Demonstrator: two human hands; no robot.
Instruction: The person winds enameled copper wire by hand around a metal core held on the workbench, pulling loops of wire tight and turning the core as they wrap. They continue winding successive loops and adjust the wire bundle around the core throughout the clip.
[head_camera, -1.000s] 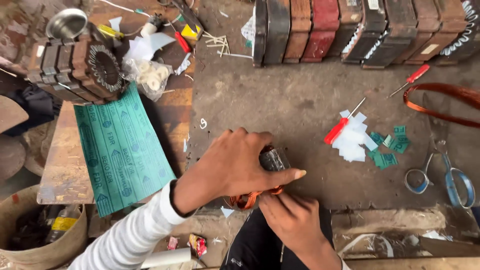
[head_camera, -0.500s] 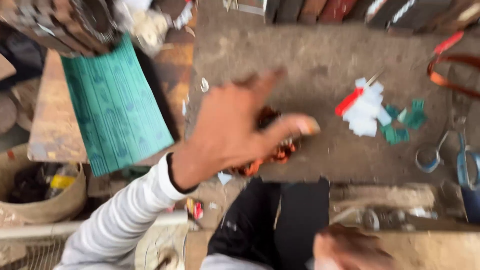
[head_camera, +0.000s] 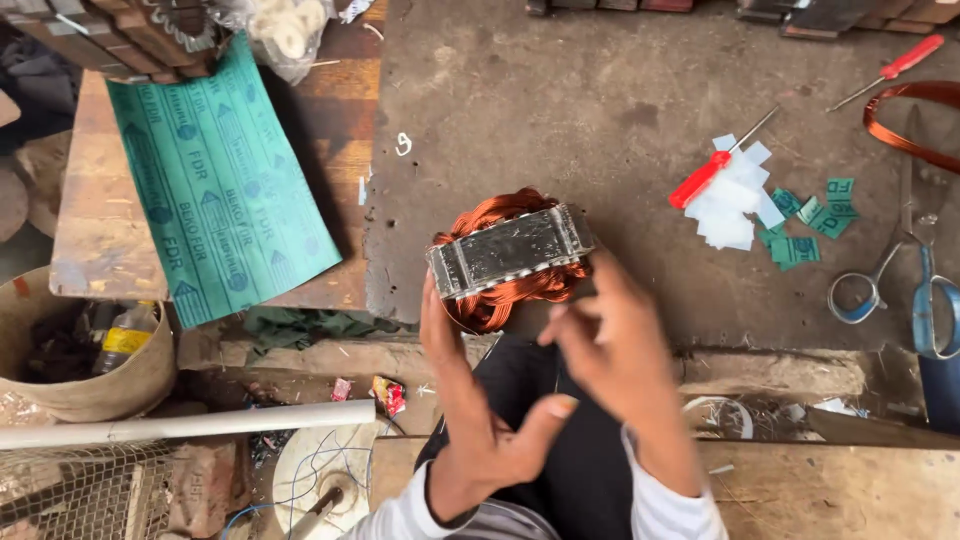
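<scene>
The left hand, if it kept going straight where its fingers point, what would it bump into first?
Probably nothing new: the left hand points up the bench and its fingertips already look pressed against the grey metal motor core wound with copper wire.

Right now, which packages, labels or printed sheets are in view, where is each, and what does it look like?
Printed sheet: on the wooden board, upper left; long green rectangle with dark print.
Printed scraps: right, beside the white paper bits; small green pieces.
Bottle: inside the round tub, lower left; yellow label.
Wrapper: on the ground left of the left hand; small, red and yellow.
</scene>
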